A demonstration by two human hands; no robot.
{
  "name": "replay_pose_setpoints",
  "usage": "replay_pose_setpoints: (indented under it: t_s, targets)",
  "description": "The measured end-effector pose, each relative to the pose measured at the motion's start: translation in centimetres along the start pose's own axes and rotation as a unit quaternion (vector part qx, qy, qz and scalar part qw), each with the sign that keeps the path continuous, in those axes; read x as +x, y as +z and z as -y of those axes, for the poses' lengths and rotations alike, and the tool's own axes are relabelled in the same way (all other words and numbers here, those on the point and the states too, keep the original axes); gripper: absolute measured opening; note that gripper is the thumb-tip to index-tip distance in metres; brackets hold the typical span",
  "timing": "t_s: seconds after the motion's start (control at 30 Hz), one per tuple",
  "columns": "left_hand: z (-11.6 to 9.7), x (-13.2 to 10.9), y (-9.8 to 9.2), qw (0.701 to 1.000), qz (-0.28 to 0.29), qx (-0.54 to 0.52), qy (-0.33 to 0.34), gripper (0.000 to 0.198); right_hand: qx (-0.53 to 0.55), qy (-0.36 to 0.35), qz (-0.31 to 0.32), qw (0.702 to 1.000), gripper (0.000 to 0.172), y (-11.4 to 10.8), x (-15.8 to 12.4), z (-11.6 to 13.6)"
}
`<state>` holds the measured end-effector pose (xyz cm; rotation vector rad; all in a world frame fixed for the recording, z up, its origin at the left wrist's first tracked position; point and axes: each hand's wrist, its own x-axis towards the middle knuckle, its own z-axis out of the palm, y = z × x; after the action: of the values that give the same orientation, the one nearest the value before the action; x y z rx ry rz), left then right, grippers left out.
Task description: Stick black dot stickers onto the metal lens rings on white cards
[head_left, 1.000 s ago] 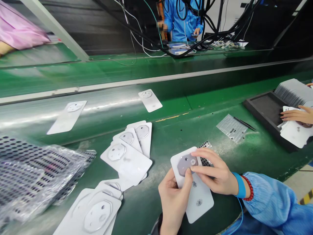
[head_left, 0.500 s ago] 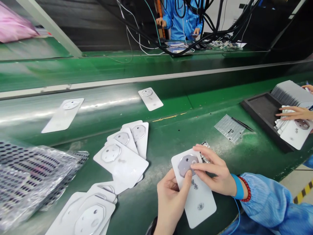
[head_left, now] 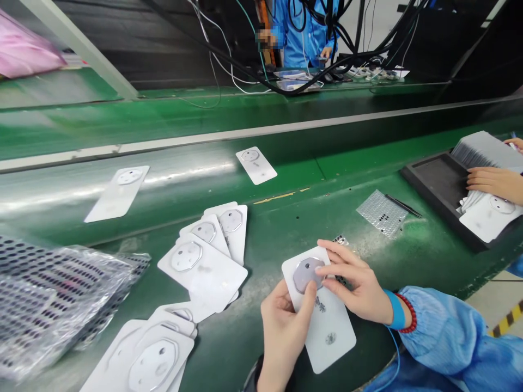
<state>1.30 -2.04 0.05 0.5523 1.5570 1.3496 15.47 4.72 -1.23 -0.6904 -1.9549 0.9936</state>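
The left hand (head_left: pixel 285 324) is closed on a white panel (head_left: pixel 332 333), thumb on top and fingers tucked behind its left edge. The right hand (head_left: pixel 359 283) lies over the panel's upper right side, its fingertips at the grey eight-sided patch (head_left: pixel 303 274) near the left thumb; whether they pinch anything small, I cannot tell. The panel is tilted above the near edge of the green table (head_left: pixel 278 234), with two dark marks below the patch. On the right wrist are a blue band (head_left: pixel 395 311) and a string of red beads (head_left: pixel 409 314), next to a blue sleeve (head_left: pixel 445 332). A dotted sheet (head_left: pixel 340 239) shows partly from behind the right hand. Beyond it lie a clear sheet (head_left: pixel 378 209) with a few black dots and a thin black tool (head_left: pixel 402 206). To the left, white panels overlap in one pile (head_left: pixel 206 267) and another pile (head_left: pixel 141 354) nearer the person, beside a clear plastic bag (head_left: pixel 61 305) of dotted sheets. Two single panels lie farther back. At far right, a co-worker's hand (head_left: pixel 496 182) rests over white panels at a black tray (head_left: pixel 439 171) with a grey stack (head_left: pixel 486 149). Across the way, a person in blue (head_left: pixel 298 51) stands behind hanging cables (head_left: pixel 343 32)
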Motion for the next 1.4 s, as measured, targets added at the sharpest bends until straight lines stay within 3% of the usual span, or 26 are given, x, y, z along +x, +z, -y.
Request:
replay_pose_setpoints:
  t_s: [0.1, 0.2, 0.27, 0.33, 0.4, 0.47, 0.6, 0.67, 0.8, 0.93, 1.0, 1.2, 1.4]
  targets:
    - [-0.1, 0.7, -1.4, 0.995, -0.087, 0.042, 0.027, 0.039, -0.061, 0.001, 0.008, 0.998, 0.032, -1.2, -0.2, -1.1]
    - [-0.5, 1.5, -2.8, 0.984, -0.171, 0.041, 0.040, 0.044, -0.157, -0.024, 0.085, 0.984, 0.042, -2.4, -1.2, -2.9]
    - [-0.8, 2.0, -3.3, 0.974, -0.203, 0.057, 0.086, 0.060, -0.209, -0.054, 0.135, 0.967, 0.029, -2.9, -2.0, -4.0]
    - [-0.7, 2.3, -3.3, 0.957, -0.209, 0.122, 0.161, 0.071, -0.216, -0.071, 0.119, 0.966, 0.014, -3.1, -2.3, -4.7]
    - [-0.5, 2.5, -3.0, 0.945, -0.162, 0.203, 0.198, 0.054, -0.186, -0.069, 0.062, 0.978, 0.015, -3.3, -2.2, -4.6]
    - [-0.1, 2.4, -2.4, 0.950, -0.067, 0.251, 0.175, 0.030, -0.154, -0.062, 0.012, 0.986, 0.018, -3.4, -1.7, -3.9]
    - [0.2, 1.6, -0.9, 0.951, 0.100, 0.251, 0.150, 0.033, -0.155, -0.062, 0.016, 0.986, 0.020, -3.2, -0.9, -2.1]
    - [0.3, 1.3, -0.3, 0.951, 0.143, 0.227, 0.152, 0.033, -0.170, -0.078, 0.041, 0.981, 0.019, -2.9, -0.7, -1.4]
    - [0.5, 1.2, 0.2, 0.965, 0.140, 0.179, 0.129, 0.028, -0.192, -0.102, 0.050, 0.975, 0.021, -2.3, -0.6, -0.8]
    - [1.0, 1.4, 0.3, 0.979, 0.162, 0.109, 0.056, 0.030, -0.155, -0.120, 0.019, 0.980, 0.012, -1.6, -0.3, -0.6]
    - [1.3, 1.6, 0.3, 0.984, 0.158, 0.078, 0.021, 0.035, -0.165, -0.142, 0.027, 0.976, 0.016, -1.3, -0.3, -0.5]
    - [2.2, 1.7, 0.3, 0.987, 0.149, 0.054, -0.024, 0.040, -0.268, -0.228, 0.041, 0.935, 0.023, -1.2, -0.6, -0.5]
    - [2.3, 1.8, 0.4, 0.987, 0.146, 0.067, -0.019, 0.039, -0.341, -0.256, 0.062, 0.902, 0.024, -0.7, -0.5, -0.6]
